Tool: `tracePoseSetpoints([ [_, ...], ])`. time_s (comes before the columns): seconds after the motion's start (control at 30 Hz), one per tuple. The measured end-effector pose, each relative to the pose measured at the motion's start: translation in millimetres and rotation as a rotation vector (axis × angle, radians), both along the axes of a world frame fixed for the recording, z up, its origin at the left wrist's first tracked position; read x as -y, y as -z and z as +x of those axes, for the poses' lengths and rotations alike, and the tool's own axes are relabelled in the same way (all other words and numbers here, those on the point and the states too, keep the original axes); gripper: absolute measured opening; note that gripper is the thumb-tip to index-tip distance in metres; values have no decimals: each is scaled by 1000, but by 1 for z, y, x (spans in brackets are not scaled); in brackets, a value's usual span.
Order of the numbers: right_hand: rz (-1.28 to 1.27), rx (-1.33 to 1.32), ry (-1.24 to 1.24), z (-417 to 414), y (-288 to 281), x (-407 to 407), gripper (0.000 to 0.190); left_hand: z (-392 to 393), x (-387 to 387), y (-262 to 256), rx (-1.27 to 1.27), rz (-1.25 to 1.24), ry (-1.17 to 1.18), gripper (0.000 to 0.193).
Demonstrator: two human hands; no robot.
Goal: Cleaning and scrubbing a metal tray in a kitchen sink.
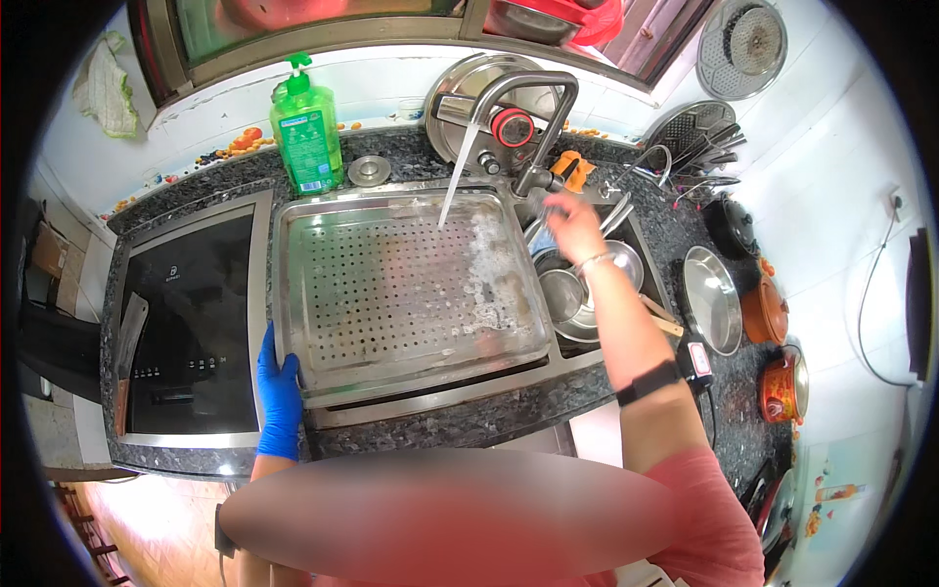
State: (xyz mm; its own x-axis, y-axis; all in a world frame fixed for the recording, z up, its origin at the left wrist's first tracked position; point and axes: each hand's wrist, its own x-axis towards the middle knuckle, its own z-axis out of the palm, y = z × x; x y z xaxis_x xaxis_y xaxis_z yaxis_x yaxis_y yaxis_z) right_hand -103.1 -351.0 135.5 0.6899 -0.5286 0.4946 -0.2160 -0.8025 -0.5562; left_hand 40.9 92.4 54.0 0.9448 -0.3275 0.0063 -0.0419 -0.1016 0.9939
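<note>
A rectangular perforated stainless steel tray point(411, 293) lies across the sink, with whitish residue along its right side. My left hand point(281, 396), in a blue rubber glove, grips its left rim near the front corner. Water runs from the curved faucet point(565, 103) onto the tray's back part. My bare right hand point(574, 224) is at the faucet's base, over the right basin. Motion blurs its fingers, which close on a small grey scourer point(544, 202), probably steel wool. Below this hand, strainers and bowls point(563, 295) sit in the right basin.
A green soap bottle point(304, 139) and a drain strainer point(369, 171) stand behind the tray. On the left, a cleaver point(130, 337) lies on a black glass panel point(194, 315). A steel pan point(711, 301), a brown pot point(764, 310) and utensils point(708, 161) line the right counter.
</note>
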Motion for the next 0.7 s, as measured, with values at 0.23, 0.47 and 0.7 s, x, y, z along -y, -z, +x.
tracePoseSetpoints([
  [0.23, -418, -823, -33, -36, 70, -91, 17, 20, -6, 6, 337, 663, -9, 66],
  [0.47, -492, -685, 72, 60, 83, -9, 16, 16, 12, 0, 339, 605, -54, 57],
  [0.7, -448, -798, -57, 23, 80, -37, 17, 12, -1, 1, 385, 620, -130, 54],
])
